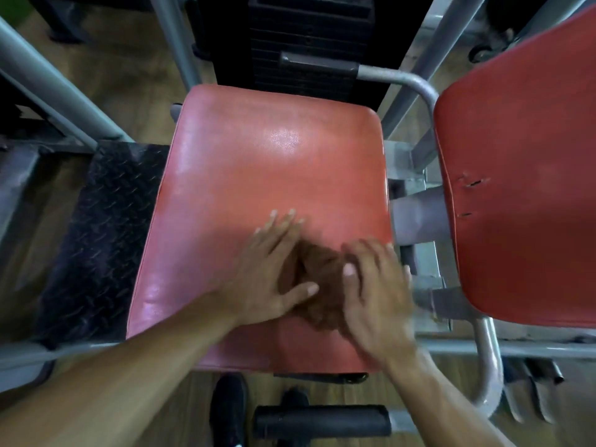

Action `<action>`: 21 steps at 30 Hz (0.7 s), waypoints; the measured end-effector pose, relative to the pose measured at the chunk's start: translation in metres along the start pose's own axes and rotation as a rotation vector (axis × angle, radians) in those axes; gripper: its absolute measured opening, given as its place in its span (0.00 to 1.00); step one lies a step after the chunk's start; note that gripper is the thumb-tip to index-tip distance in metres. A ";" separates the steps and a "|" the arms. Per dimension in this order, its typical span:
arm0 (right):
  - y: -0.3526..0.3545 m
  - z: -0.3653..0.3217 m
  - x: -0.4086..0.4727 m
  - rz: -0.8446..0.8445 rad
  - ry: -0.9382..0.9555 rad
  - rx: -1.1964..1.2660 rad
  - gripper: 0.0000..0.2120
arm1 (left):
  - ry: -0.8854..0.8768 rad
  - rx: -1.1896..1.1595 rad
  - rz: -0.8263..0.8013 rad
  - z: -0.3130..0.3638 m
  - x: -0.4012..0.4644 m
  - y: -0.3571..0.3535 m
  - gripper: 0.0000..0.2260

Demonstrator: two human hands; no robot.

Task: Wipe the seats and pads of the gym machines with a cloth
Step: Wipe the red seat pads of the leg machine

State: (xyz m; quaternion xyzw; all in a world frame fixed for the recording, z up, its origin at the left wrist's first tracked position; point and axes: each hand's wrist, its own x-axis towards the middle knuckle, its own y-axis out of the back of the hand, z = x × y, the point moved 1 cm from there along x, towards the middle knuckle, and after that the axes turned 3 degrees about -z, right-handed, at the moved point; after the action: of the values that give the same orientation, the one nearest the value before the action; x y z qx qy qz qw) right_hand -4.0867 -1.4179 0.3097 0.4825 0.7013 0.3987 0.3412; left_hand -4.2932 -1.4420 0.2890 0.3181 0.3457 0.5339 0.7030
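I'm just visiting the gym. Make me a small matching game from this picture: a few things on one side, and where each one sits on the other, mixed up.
Things:
1. brown cloth
2. torn red pad
3. black foam roller
4. weight stack

Places:
A. beyond the seat's far edge
B. between both hands on the red seat
C. right of the seat
D. below the seat's near edge

Pairs: 1-B, 2-C, 3-D, 4-A

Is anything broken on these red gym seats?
Yes. The red pad on the right has small tears near its left edge, showing dark gaps. The seat being wiped looks worn and scuffed but not ripped.
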 end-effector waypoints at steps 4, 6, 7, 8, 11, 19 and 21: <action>-0.032 -0.015 -0.023 -0.305 -0.007 -0.337 0.25 | 0.093 0.166 0.062 -0.032 -0.030 0.003 0.28; -0.030 -0.019 -0.025 -0.299 -0.047 -0.363 0.27 | 0.090 0.290 0.030 -0.031 -0.030 -0.002 0.27; -0.029 -0.021 -0.026 -0.291 -0.053 -0.369 0.29 | 0.101 0.313 0.026 -0.030 -0.030 -0.005 0.27; -0.028 -0.024 -0.026 -0.295 -0.067 -0.361 0.30 | 0.115 0.321 0.035 -0.029 -0.030 -0.006 0.27; -0.029 -0.032 -0.021 -0.349 -0.188 -0.314 0.32 | 0.128 0.340 0.038 -0.029 -0.031 -0.007 0.27; -0.049 -0.035 -0.018 -0.207 -0.204 -0.322 0.28 | 0.123 0.322 0.020 -0.031 -0.031 -0.006 0.27; -0.056 -0.039 -0.020 -0.113 -0.216 -0.299 0.26 | 0.111 0.306 0.000 -0.033 -0.032 -0.006 0.27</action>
State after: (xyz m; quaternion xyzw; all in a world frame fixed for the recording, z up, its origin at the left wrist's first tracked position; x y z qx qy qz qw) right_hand -4.1367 -1.4582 0.2790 0.4261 0.6195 0.4246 0.5043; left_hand -4.3237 -1.4718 0.2700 0.3916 0.4614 0.4919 0.6259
